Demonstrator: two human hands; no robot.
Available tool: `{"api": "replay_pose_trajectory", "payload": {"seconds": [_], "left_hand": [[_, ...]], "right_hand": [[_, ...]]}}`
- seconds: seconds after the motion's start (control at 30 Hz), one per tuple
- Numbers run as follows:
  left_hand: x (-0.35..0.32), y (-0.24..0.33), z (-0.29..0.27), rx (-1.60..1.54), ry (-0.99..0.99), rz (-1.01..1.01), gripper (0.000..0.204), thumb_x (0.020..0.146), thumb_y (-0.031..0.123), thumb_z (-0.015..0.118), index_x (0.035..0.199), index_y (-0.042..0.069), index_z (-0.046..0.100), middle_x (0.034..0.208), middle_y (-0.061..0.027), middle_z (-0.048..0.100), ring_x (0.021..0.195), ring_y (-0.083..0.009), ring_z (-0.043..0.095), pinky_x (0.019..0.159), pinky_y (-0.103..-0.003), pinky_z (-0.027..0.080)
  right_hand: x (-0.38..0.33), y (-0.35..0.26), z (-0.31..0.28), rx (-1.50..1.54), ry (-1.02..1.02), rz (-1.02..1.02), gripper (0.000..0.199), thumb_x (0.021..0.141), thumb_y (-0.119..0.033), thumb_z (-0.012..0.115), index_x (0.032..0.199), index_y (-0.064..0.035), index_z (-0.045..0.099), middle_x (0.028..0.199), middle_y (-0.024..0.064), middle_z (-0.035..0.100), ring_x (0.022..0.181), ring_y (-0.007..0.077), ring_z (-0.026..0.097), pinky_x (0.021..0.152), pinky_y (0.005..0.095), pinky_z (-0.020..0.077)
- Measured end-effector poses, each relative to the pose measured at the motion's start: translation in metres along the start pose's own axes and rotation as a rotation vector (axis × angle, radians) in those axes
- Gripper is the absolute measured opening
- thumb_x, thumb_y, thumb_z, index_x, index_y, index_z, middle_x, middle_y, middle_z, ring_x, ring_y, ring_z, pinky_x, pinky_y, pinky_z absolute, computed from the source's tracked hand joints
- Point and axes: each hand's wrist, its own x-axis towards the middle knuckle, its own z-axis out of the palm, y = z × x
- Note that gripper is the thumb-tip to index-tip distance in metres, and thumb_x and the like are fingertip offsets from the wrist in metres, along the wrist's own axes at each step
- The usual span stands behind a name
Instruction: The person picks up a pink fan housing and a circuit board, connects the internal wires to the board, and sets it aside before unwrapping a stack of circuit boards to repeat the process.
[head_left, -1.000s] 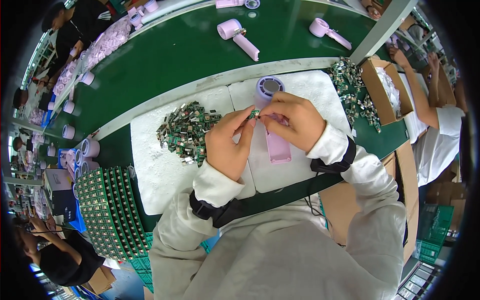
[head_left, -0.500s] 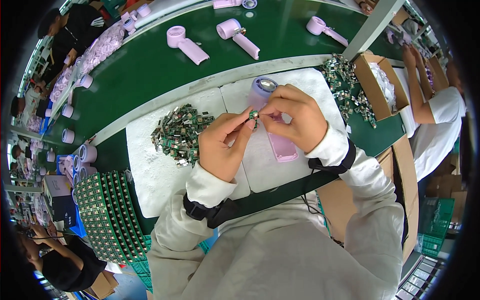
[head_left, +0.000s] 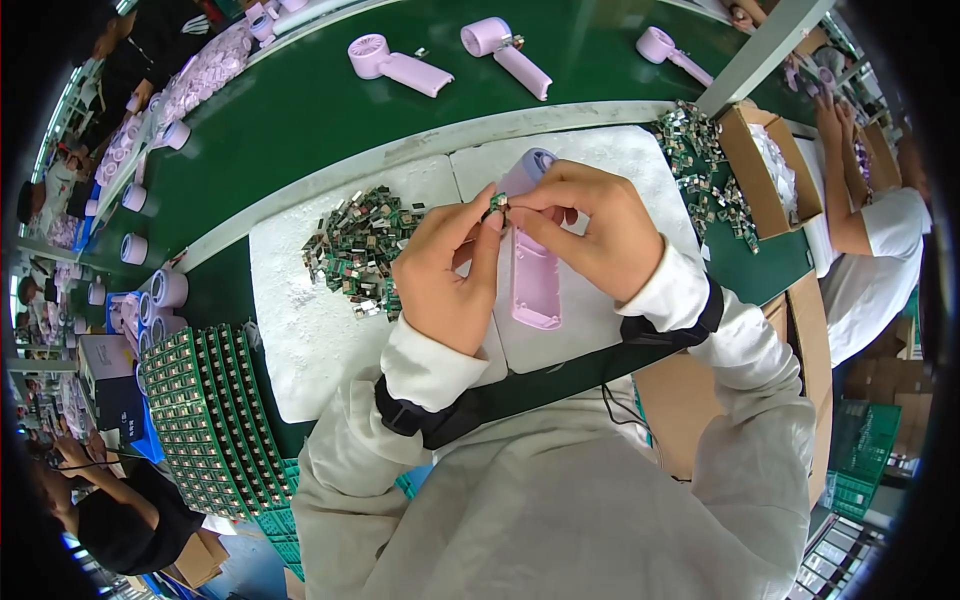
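Between the thumb and fingertips of my left hand [head_left: 450,272] is a small green circuit board [head_left: 498,202]. My right hand [head_left: 598,235] is pinched close against the board's right side; what its fingertips grip, perhaps a thin wire, is too small to make out. Beneath both hands, a pink handheld fan housing [head_left: 537,285] lies on white foam pads [head_left: 290,350], its hollow handle pointing toward me. My right fingers partly cover its round lilac head. Left of my left hand is a heap of small circuit boards [head_left: 360,250].
Pink fans [head_left: 415,72] sit on the green conveyor [head_left: 300,120] beyond a pale rail. More boards [head_left: 705,180] lie right, beside a cardboard box [head_left: 765,170] of white pieces. Stacked circuit panels [head_left: 205,420] stand left. A metal post [head_left: 760,55] rises far right; co-workers sit on both sides.
The fan housing's handle has swung left under my hands. My fingertips and the circuit board have shifted slightly left and away. The fans on the conveyor have moved right.
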Motion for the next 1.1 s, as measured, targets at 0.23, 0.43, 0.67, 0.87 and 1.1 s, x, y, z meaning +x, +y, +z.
{"api": "replay_pose_trajectory", "payload": {"seconds": [0.23, 0.43, 0.67, 0.87, 1.1], "left_hand": [[0.0, -0.004, 0.0, -0.439, -0.052, -0.266, 0.026, 0.099, 0.0, 0.061, 0.125, -0.002, 0.065, 0.11, -0.0117, 0.069, 0.095, -0.0193, 0.072, 0.086, -0.03, 0.06], [-0.003, -0.008, 0.001, -0.542, -0.076, -0.37, 0.026, 0.099, 0.001, 0.061, 0.124, -0.004, 0.064, 0.112, -0.013, 0.068, 0.097, -0.0205, 0.071, 0.087, -0.032, 0.061], [0.001, -0.01, 0.0, -0.581, -0.051, -0.52, 0.025, 0.099, 0.001, 0.06, 0.124, -0.005, 0.064, 0.112, -0.0139, 0.067, 0.099, -0.022, 0.071, 0.089, -0.033, 0.061], [-0.004, -0.01, 0.009, -0.643, -0.091, -0.4, 0.026, 0.1, 0.003, 0.061, 0.124, -0.006, 0.062, 0.113, -0.0144, 0.066, 0.1, -0.0232, 0.071, 0.09, -0.034, 0.061], [-0.008, -0.01, 0.01, -0.59, -0.134, -0.412, 0.027, 0.101, 0.003, 0.059, 0.126, -0.007, 0.06, 0.113, -0.0153, 0.065, 0.102, -0.0253, 0.071, 0.091, -0.035, 0.061]], "right_hand": [[-0.005, -0.006, -0.014, -0.009, -0.065, -0.19, 0.029, 0.078, 0.001, 0.077, 0.106, -0.0042, 0.075, 0.092, 0.0085, 0.068, 0.08, 0.022, 0.066, 0.073, 0.032, 0.0533], [-0.001, 0.011, -0.023, -0.088, -0.218, -0.377, 0.032, 0.078, -0.003, 0.08, 0.109, -0.007, 0.075, 0.097, 0.0091, 0.07, 0.084, 0.0269, 0.068, 0.074, 0.0356, 0.0561], [-0.002, 0.015, -0.023, -0.462, -0.151, -0.703, 0.023, 0.083, -0.008, 0.078, 0.106, -0.0036, 0.074, 0.097, 0.0085, 0.07, 0.082, 0.026, 0.067, 0.07, 0.0345, 0.0558], [-0.003, 0.009, -0.023, 0.007, -0.127, -0.092, 0.016, 0.085, -0.007, 0.077, 0.1, -0.0006, 0.075, 0.09, 0.0061, 0.071, 0.074, 0.0166, 0.065, 0.064, 0.0278, 0.0516], [-0.006, -0.001, -0.009, 0.058, -0.031, 0.197, 0.012, 0.085, -0.006, 0.077, 0.095, -0.0004, 0.076, 0.085, 0.003, 0.07, 0.067, 0.0073, 0.059, 0.059, 0.0233, 0.046]]}}
